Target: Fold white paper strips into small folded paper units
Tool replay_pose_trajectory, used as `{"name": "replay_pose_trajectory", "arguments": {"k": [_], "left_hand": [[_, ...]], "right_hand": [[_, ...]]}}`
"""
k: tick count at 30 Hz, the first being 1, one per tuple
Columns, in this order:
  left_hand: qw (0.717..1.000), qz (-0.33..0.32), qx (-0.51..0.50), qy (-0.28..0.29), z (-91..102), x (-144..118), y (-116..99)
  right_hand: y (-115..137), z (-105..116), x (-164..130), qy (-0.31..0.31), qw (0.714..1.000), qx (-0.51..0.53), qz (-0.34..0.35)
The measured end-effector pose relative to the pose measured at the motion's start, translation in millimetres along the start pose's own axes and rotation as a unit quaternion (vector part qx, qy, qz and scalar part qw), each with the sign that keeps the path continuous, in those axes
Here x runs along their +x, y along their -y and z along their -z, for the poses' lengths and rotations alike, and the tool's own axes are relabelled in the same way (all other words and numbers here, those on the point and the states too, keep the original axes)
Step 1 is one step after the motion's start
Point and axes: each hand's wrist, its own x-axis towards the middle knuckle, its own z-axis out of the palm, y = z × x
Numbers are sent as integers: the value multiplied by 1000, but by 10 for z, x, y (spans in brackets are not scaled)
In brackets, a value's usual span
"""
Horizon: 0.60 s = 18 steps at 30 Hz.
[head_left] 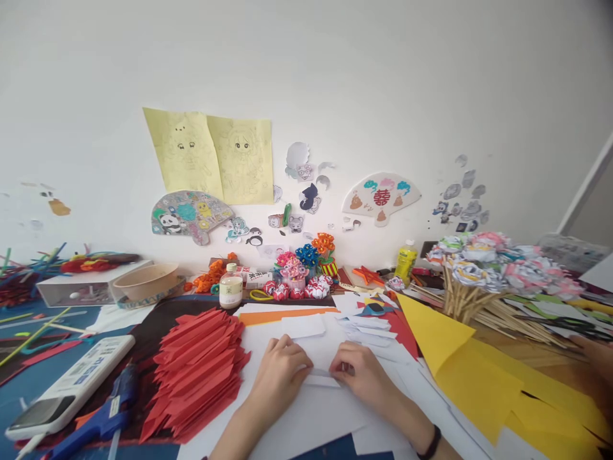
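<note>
1. White paper strip (324, 379), narrow, one: located low in front of me, spanning the gap between my left fingers (302, 372) and my right fingers (341, 363), just over the white sheets (311, 418).
2. Handling, by my judgement: next to no weight; limp across its width, a little stiffer along any fold; dry rather than slippery; easily creased or torn by a hard pull.
3. Place to take hold: the two ends, near the long edge, with a light pinch and the middle left free. A palm grip would likely crumple it.
4. My left fingers: drawn together, thumb against index, pinching the strip's left end; the remaining ones curled close behind.
5. My right fingers: bunched, tips nearly meeting the thumb, on the strip's right end; a small gap shows inside the curl. How firmly they press, I cannot tell.
6. Loose white slip (299, 328), one: flat, just beyond my left fingers, held by nothing.
7. White strips (368, 333), several: overlapping, beyond my right fingers.
8. Red folded papers (198, 367), one thick bundle: to my left, pleated, apart from my fingers.
9. Yellow paper (493, 377), large: to my right on the counter (33, 386), untouched.
</note>
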Motion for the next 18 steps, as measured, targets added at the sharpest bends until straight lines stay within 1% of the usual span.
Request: {"name": "replay_pose_trajectory", "arguments": {"k": [4, 7, 10, 14, 16, 18], "left_hand": [[1000, -15, 24, 2, -8, 2, -14], [997, -38, 65, 5, -79, 1, 14], [992, -68, 107, -8, -147, -10, 46], [983, -103, 148, -22, -179, -28, 61], [978, -121, 166, -19, -176, -35, 55], [973, -136, 185, -13, -169, -38, 42]], "right_hand": [[-22, -19, -8, -16, 999, -18, 24], [-23, -8, -6, -17, 998, -28, 47], [-1, 7, -4, -18, 996, -40, 73], [16, -24, -24, -9, 985, -113, 132], [8, -56, -40, -8, 974, -158, 164], [-8, -85, -53, -14, 964, -193, 181]]}}
